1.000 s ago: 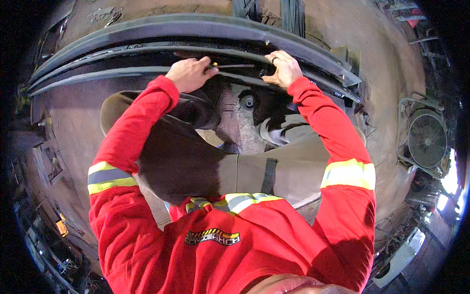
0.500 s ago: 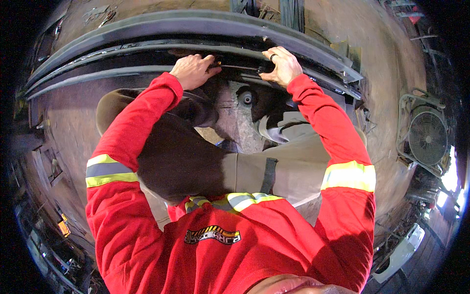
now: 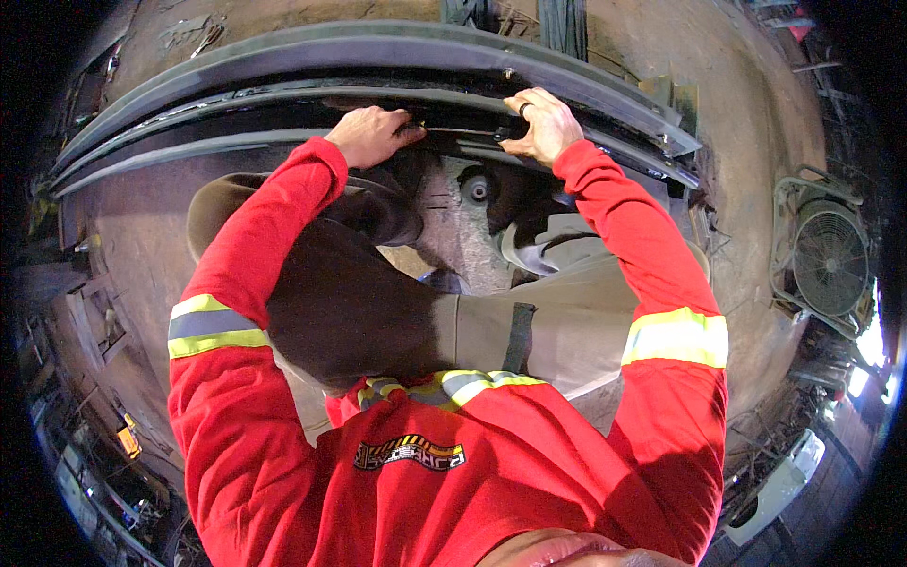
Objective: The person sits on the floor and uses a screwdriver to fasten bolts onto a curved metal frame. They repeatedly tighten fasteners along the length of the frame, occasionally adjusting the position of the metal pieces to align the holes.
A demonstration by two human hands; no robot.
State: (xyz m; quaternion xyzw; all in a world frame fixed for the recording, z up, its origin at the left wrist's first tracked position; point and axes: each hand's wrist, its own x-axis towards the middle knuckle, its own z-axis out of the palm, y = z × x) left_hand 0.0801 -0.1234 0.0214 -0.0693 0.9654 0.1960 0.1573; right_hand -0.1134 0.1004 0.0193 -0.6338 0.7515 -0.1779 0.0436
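Long dark metal beams (image 3: 378, 47) with raised edges lie across in front of me. My left hand (image 3: 370, 138) rests over the nearer beam, thumb and fingers closed around a small dark piece at their tips. My right hand (image 3: 545, 128), with a dark ring on one finger, bends over the same channel. Its thumb and forefinger pinch another small dark piece (image 3: 503, 135). A thin pale line (image 3: 460, 130) runs between the two hands along the channel; I cannot tell what it is. Below them sits a round dark disc with a pale hub (image 3: 479, 189).
A grey floor fan (image 3: 829, 250) stands at the right. Dark bars (image 3: 564, 28) lie beyond the beams. An orange item (image 3: 128, 438) sits among clutter at the lower left. At the lower right is a white curved panel (image 3: 779, 487). My bent legs (image 3: 368, 293) are close below the beams.
My left hand has shifted very slightly, its fingers lying flatter over the channel. My right hand stays almost where it was.
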